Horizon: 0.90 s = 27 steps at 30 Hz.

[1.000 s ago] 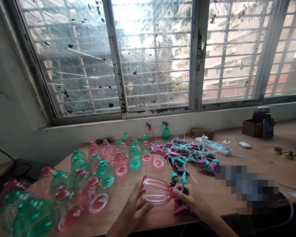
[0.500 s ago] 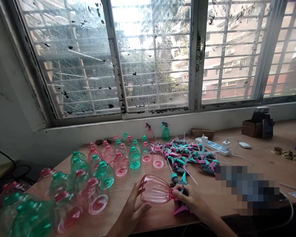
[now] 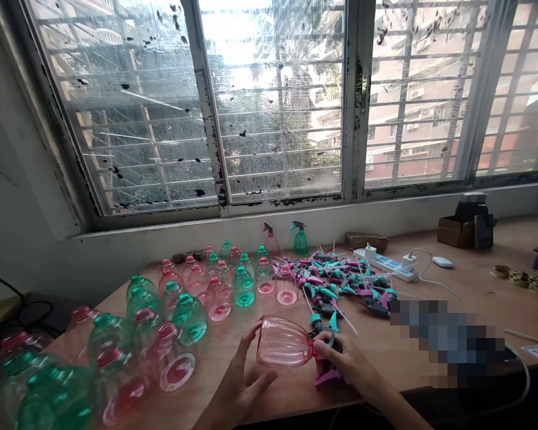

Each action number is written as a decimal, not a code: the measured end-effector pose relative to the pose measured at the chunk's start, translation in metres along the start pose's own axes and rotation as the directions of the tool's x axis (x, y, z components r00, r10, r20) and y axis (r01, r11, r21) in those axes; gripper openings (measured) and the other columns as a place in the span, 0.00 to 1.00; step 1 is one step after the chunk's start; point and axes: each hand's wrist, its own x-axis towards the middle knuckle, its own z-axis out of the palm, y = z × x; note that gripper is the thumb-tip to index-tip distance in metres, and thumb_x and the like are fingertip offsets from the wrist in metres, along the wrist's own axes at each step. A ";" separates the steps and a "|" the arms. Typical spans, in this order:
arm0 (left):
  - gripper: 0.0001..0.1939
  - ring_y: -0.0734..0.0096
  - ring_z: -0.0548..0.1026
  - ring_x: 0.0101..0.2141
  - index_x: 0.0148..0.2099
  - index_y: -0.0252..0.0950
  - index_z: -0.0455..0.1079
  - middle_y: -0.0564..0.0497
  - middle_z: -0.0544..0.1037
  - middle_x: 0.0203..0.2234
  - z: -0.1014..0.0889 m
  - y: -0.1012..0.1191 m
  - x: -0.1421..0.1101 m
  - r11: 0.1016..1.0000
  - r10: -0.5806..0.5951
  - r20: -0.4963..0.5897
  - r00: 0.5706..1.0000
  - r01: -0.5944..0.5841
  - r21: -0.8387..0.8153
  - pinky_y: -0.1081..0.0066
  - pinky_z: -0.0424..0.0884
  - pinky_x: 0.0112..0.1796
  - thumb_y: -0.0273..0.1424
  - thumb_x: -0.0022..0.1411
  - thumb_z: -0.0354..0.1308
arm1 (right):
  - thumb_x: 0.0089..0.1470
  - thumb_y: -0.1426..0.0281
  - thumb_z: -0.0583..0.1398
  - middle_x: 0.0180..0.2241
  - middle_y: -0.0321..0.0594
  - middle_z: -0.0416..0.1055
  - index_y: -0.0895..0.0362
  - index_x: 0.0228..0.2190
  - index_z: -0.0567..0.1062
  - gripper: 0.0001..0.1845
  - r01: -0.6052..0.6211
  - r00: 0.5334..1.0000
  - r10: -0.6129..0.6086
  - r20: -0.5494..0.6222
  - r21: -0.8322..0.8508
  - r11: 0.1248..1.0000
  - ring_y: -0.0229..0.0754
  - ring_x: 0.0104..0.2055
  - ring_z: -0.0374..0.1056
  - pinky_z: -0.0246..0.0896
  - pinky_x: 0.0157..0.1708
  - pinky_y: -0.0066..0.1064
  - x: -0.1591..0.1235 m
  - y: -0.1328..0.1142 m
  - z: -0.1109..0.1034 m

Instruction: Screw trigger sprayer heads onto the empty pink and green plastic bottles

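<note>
A clear pink bottle [image 3: 283,341] lies sideways in the air above the table's front, its neck pointing right. My left hand [image 3: 240,373] curls around its base end, fingers at the far side and thumb below. At the neck, my right hand [image 3: 343,358] pinches with thumb and fingers. Beneath that hand a pink spray trigger [image 3: 329,377] shows; whether it is held or lies on the table I cannot tell. Just behind the right fingers is a spray head with a teal trigger [image 3: 333,322]. A pile of pink, teal and grey spray heads [image 3: 327,280] lies beyond.
Several pink and green open bottles [image 3: 188,316] stand on the left of the table [image 3: 233,334]. Two spray bottles with heads on, pink [image 3: 271,240] and green [image 3: 300,239], stand by the wall. A power strip [image 3: 385,264] and a blurred dark object [image 3: 452,340] are at right.
The pink bottle has turned slightly, and its base has shifted a little right. My left fingers have moved slightly along the base. My right hand stays at the neck.
</note>
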 end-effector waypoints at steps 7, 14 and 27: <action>0.28 0.51 0.53 0.69 0.67 0.52 0.59 0.50 0.57 0.71 -0.001 0.008 0.004 0.999 0.052 -0.039 0.998 -0.051 0.019 0.50 0.50 0.68 0.39 0.67 0.58 | 0.53 0.47 0.64 0.19 0.36 0.75 0.58 0.29 0.75 0.25 -0.015 1.000 0.015 -0.003 0.058 0.998 0.39 0.21 0.69 0.57 0.22 0.28 0.002 0.005 -0.001; 0.24 0.55 0.58 0.68 0.65 0.51 0.61 0.50 0.63 0.68 -0.002 0.002 0.005 0.997 0.070 -0.022 0.997 -0.069 0.043 0.53 0.54 0.67 0.35 0.69 0.56 | 0.54 0.48 0.63 0.19 0.36 0.75 0.58 0.28 0.73 0.24 -0.008 0.999 0.013 -0.041 0.128 0.992 0.37 0.21 0.66 0.55 0.22 0.27 0.005 0.009 -0.003; 0.13 0.49 0.71 0.58 0.47 0.41 0.75 0.43 0.74 0.55 -0.001 -0.004 0.006 0.952 0.017 -0.140 0.990 -0.059 -0.300 0.62 0.76 0.50 0.42 0.66 0.59 | 0.54 0.46 0.63 0.16 0.37 0.74 0.57 0.21 0.70 0.27 -0.029 0.999 0.026 0.025 0.126 0.992 0.37 0.18 0.66 0.55 0.21 0.26 0.003 0.006 -0.001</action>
